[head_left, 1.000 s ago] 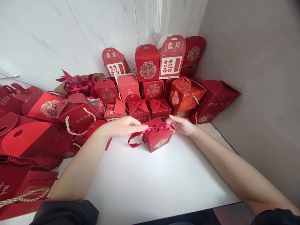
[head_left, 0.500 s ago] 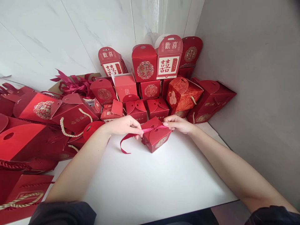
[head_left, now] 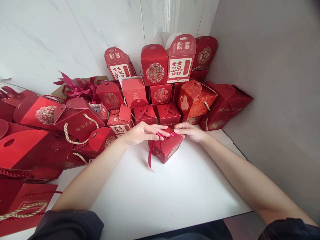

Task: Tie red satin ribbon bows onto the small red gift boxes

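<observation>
Where the white table (head_left: 160, 200) meets the tiled wall and a grey side wall, the stock stands as follows:

- Small red box (head_left: 166, 146): upright on the table just in front of the stacked boxes, with curved top flaps and a gold round emblem on its front face.
- Red ribbon (head_left: 151, 156): runs across the top of the small red box; one tail hangs down the box's left side to the table.
- Left hand (head_left: 143, 132): over the box's left top edge, fingers extended and close together, fingertips on the ribbon; whether it pinches cannot be told.
- Right hand (head_left: 190, 131): at the box's right top edge, fingertips together, pinched on the ribbon.
- Rear stack: tall box with white panel (head_left: 181, 60), printed "歡喜" above a large "囍"; beside it a tall red box with round emblem (head_left: 154, 65); a second "歡喜" box (head_left: 118, 63) leans to the left.
- Patterned orange-red box (head_left: 196, 100): with a rope handle, right of the stack.
- Left side: large red boxes with rope handles (head_left: 80, 121) lie tipped over, crowding the table's left part.
- Loose ribbon heap (head_left: 80, 88): dark red, on a cardboard piece behind them.
</observation>
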Demonstrator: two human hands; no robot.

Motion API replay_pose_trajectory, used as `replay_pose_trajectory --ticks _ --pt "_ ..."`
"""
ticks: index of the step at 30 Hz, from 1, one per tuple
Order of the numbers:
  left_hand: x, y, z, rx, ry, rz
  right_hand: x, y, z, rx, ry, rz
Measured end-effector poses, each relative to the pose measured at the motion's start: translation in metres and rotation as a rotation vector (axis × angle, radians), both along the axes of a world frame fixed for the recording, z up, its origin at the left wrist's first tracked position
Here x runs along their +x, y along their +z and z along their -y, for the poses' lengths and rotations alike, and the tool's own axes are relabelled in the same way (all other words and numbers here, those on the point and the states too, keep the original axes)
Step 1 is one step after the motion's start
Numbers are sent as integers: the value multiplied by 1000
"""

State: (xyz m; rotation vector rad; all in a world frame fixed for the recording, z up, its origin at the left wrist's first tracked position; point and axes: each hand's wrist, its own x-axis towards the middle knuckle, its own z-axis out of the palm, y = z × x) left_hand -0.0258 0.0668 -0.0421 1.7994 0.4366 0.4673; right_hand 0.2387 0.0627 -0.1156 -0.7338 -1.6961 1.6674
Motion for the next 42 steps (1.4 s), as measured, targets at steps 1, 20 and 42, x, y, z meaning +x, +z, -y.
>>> replay_pose_trajectory --ticks 1,20,42 --pt "1 -2 0 -17 20 0 0 0 0 0 1 -1" --pt "-3 5 1 188 306 -256 -11 28 15 155 -78 -76" --pt "4 13 11 339 280 -352 -41 50 41 858 -203 353"
